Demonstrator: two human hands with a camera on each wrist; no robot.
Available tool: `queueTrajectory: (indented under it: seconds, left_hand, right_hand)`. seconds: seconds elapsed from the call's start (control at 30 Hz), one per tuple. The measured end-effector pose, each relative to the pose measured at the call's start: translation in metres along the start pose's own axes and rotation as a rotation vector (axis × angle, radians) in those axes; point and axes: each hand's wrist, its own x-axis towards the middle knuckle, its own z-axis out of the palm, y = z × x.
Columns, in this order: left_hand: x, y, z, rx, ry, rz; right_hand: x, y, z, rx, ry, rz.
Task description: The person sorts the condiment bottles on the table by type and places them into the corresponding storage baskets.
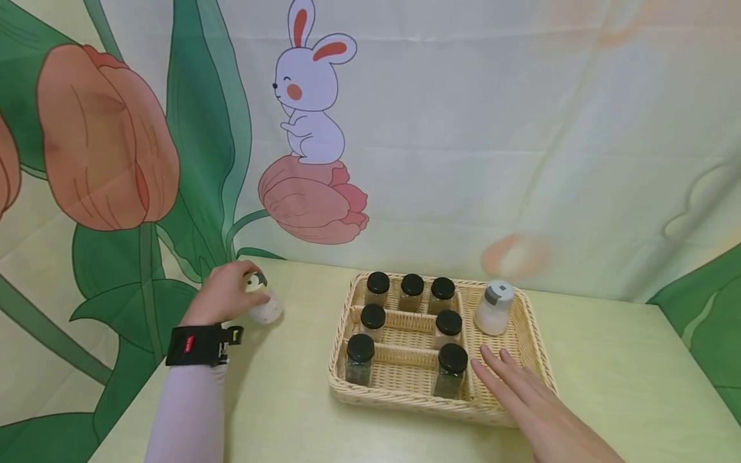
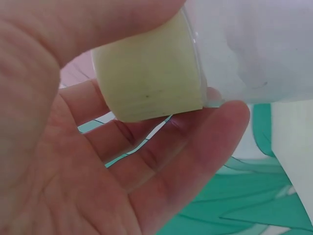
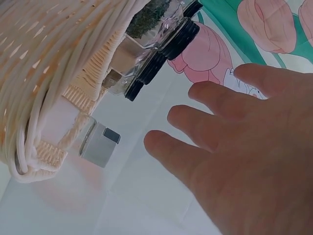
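My left hand point(image 1: 242, 290) grips a small white shaker bottle point(image 1: 266, 307) with a grey cap at the table's back left, tilted toward the cloth. In the left wrist view my fingers point(image 2: 195, 147) curl round the bottle point(image 2: 249, 49), thumb on top. My right hand point(image 1: 509, 376) hovers open, fingers straight, over the front right rim of a wicker basket point(image 1: 399, 400). A second white shaker point(image 1: 494, 308) stands upright in the basket's right compartment. The right wrist view shows my straight fingers point(image 3: 205, 122) beside the basket point(image 3: 44, 54) and that shaker's grey cap point(image 3: 100, 144).
Several black-lidded glass spice jars point(image 1: 452, 368) stand in the basket's divided rows, also seen as jars point(image 3: 161, 34) from the wrist. A hanging cloth with a rabbit point(image 1: 309, 96) and tulips backs the pale green table point(image 1: 625, 386). A black strap point(image 1: 197, 345) circles my left wrist.
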Motion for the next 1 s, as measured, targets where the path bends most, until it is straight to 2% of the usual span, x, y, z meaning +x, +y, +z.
queueTrajectory:
  seconds: [0.27,0.67,0.83,1.0]
  left_hand:
    - [-0.006,0.023,-0.013,-0.04,0.068,0.088]
    - [-0.021,0.068,-0.027,-0.103,0.201,0.188]
    - [-0.029,0.085,-0.031,-0.139,0.234,0.217]
    - [-0.034,0.102,-0.032,-0.189,0.259,0.276]
  right_hand:
    - [0.0,0.0,0.001,0.011,-0.004,0.003]
    - [0.0,-0.002,0.001,0.009,0.0,0.023]
    - [0.0,-0.002,0.0,0.008,-0.006,0.025]
    - [0.0,-0.003,-0.002,0.014,-0.028,0.054]
